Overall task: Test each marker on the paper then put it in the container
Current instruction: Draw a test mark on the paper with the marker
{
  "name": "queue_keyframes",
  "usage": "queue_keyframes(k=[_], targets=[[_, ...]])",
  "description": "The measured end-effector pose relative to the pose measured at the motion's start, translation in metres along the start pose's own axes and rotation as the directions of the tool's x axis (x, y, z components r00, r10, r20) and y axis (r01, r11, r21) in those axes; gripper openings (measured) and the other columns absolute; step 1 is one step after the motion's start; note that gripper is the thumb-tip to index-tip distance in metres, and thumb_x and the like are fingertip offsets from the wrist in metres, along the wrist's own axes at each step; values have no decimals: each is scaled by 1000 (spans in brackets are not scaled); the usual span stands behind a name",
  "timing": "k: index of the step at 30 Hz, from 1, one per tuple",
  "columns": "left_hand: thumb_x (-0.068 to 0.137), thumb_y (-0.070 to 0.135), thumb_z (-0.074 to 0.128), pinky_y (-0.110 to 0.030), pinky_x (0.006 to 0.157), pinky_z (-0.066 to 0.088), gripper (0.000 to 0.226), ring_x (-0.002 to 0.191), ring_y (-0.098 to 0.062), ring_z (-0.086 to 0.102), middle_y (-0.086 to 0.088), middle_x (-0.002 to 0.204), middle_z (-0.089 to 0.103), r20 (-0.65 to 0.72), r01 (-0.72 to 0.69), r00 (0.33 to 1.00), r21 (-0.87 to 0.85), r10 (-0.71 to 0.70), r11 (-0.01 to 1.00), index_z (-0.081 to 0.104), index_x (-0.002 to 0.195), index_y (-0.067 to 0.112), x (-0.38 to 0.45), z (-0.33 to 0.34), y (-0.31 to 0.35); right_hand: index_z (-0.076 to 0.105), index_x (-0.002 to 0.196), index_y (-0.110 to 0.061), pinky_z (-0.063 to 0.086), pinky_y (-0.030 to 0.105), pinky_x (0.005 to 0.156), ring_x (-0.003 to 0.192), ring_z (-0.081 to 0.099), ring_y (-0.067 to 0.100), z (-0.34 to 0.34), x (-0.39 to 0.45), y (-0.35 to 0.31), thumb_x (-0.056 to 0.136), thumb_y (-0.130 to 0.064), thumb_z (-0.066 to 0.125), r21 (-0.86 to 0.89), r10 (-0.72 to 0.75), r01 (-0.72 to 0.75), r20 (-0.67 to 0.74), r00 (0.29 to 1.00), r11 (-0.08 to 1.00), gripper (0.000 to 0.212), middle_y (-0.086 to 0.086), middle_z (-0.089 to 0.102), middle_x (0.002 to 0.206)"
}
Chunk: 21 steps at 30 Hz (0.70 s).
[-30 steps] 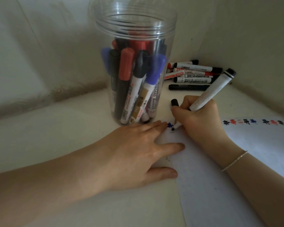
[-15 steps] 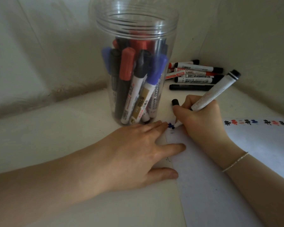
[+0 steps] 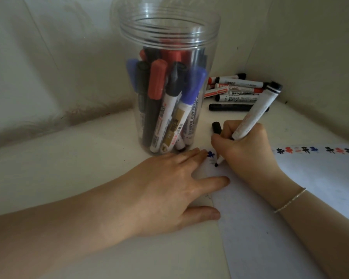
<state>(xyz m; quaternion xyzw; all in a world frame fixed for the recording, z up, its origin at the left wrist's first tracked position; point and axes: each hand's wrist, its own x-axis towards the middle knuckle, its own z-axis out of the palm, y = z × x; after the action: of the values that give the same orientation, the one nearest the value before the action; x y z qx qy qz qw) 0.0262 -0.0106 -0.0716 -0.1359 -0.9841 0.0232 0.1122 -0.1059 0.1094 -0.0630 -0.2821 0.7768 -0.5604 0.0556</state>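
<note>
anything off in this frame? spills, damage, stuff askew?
Nothing spilled or damaged. The jar stands upright, lidless, and untested markers lie piled behind it. One oddity: the right hand grips the marker and also holds its black cap.

White black-tipped marker [image 3: 253,115] in the right hand [image 3: 244,147]; beside its fingers, a blue scribble [image 3: 210,154], perhaps faint grey below.

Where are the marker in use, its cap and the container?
marker [image 3: 254,115], head view, white barrel above the right hand.
cap [image 3: 216,127], head view, black top end.
container [image 3: 169,29], head view, clear threaded rim.
</note>
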Motion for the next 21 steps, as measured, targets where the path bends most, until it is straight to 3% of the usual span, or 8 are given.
queue_keyframes(k=[4,7,9,11,13,15,18,21], targets=[[90,62,27,-42,91,52,56,116,-31,59,-20,127,59,-3,-11,1000,34,12,999,53,131,35,0,0,0,51,71,1,36,19,38,35,44,13,-8,2,-2,85,-13,69,205,23,28,-239,971,978,27,18,53,57],[91,62,27,-45,88,54,56,116,-33,59,-22,127,59,-3,-18,1000,27,18,999,54,131,34,0,0,-1,50,72,-11,44,21,42,43,56,9,-13,10,3,84,-16,72,142,-7,53,-311,950,988,25,9,57,63],[90,61,30,-45,87,55,56,115,-34,59,-23,127,59,-7,-28,1000,28,29,999,55,131,32,1,-1,-2,58,77,-19,56,30,61,67,67,18,-16,19,6,79,-15,74,43,-32,46,-290,956,998,17,14,64,85],[90,60,32,-45,86,55,56,114,-35,60,-24,126,59,-13,-41,999,32,42,999,56,131,31,1,-1,-2,65,80,-26,57,35,77,84,67,22,-17,26,8,78,-15,69,13,-13,17,-264,964,1000,12,11,65,95],[91,59,32,-46,86,55,55,113,-36,60,-25,125,59,-18,-47,999,27,48,999,56,131,30,1,-1,-2,69,90,-23,53,21,78,86,65,14,-12,27,9,85,-11,61,13,-31,35,-238,971,999,15,-5,67,89],[91,59,32,-46,87,54,55,115,-36,59,-26,126,58,-14,-42,999,22,43,999,56,131,29,1,-1,-1,68,110,-16,44,8,80,92,60,6,-4,22,10,93,-16,57,-187,-197,159,-210,958,969,20,-8,66,99],[91,59,31,-45,90,53,56,117,-36,58,-26,127,57,-5,-40,999,35,40,999,55,132,30,1,-2,-1,65,114,-11,44,13,78,91,61,14,0,21,17,94,-25,59,-352,-343,284,-116,932,892,26,5,67,101],[91,60,30,-44,89,53,56,116,-35,58,-25,128,57,8,-32,999,36,31,999,55,132,31,0,-4,0,64,111,-13,49,29,80,85,64,21,2,21,21,86,-24,69,-414,-301,273,-3,954,869,29,5,67,92]])
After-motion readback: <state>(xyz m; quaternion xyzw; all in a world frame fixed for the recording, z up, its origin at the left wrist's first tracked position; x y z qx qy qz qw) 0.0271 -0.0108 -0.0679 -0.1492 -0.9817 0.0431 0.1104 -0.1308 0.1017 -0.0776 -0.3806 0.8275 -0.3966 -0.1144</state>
